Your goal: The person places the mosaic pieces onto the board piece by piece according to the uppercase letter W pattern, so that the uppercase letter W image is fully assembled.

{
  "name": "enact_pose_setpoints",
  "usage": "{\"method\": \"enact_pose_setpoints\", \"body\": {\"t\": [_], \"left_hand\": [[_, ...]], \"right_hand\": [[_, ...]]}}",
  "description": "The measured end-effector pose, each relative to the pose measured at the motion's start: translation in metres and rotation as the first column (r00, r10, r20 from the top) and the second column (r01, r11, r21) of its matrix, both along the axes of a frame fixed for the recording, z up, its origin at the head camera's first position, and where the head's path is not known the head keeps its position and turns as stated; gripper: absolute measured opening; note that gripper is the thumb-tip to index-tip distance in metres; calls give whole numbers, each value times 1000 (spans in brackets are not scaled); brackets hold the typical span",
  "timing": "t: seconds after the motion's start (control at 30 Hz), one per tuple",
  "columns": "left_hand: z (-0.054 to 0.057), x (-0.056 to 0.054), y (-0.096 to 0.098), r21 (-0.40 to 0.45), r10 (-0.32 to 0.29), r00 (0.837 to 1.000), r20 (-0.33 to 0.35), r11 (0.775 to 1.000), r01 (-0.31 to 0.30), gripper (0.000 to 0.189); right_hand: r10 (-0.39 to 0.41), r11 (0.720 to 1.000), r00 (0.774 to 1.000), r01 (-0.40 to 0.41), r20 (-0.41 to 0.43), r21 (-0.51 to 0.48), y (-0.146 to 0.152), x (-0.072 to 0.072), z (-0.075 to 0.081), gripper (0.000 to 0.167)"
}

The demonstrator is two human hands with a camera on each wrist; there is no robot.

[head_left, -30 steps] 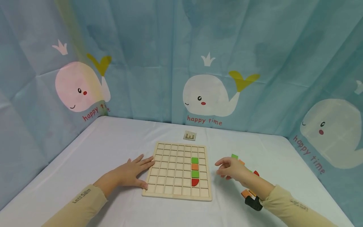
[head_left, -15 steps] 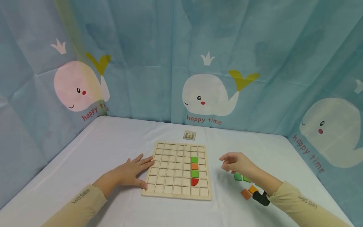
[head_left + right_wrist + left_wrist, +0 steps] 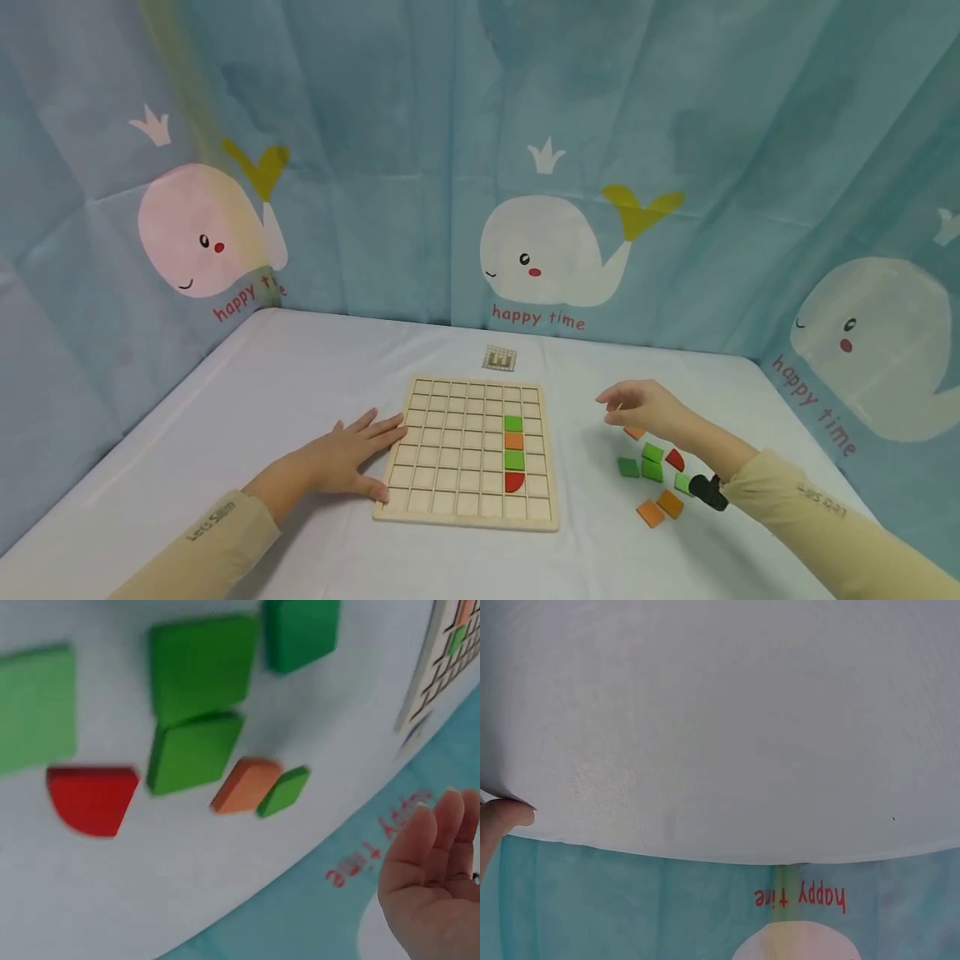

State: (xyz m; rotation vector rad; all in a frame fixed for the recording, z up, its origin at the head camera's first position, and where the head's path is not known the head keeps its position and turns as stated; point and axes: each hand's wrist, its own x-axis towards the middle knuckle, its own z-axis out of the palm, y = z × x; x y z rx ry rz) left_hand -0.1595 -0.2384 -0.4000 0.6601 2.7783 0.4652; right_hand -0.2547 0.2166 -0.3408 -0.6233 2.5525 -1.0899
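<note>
My left hand [image 3: 348,461] lies flat with fingers spread, its fingertips and thumb on the left edge of a wooden grid board [image 3: 450,521]. One column of the board holds a green square tile [image 3: 513,423], an orange square tile [image 3: 513,442], another green tile [image 3: 513,460] and a red quarter-round tile [image 3: 514,482]. To the board's right my right hand [image 3: 648,408] hovers with loosely bent fingers and nothing in them, over the far end of the loose tiles. An orange tile [image 3: 246,784] and a green tile [image 3: 285,792] lie nearest it in the right wrist view.
Several loose green tiles [image 3: 652,471], a red quarter-round tile [image 3: 675,460] and orange tiles [image 3: 650,513] lie on the white cloth right of the board. A small card with a grid pattern [image 3: 500,358] lies behind the board. A whale-print curtain [image 3: 375,208] surrounds the table.
My right hand has moved away from the board, back and to the right, uncovering several loose tiles. My left hand has stayed on the board's edge, and the tiles on the board are unchanged.
</note>
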Motion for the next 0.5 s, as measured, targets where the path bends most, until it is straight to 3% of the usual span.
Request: {"method": "enact_pose_setpoints", "body": {"t": [0.3,0.5], "left_hand": [[-2,3,0,4,-7,1000,-14,1000,7,102],[-1,4,0,8,-5,1000,-22,1000,5,102]], "right_hand": [[54,997,999,-54,6,62,27,-23,-8,40],[91,989,996,-92,17,112,41,-38,-22,41]]}}
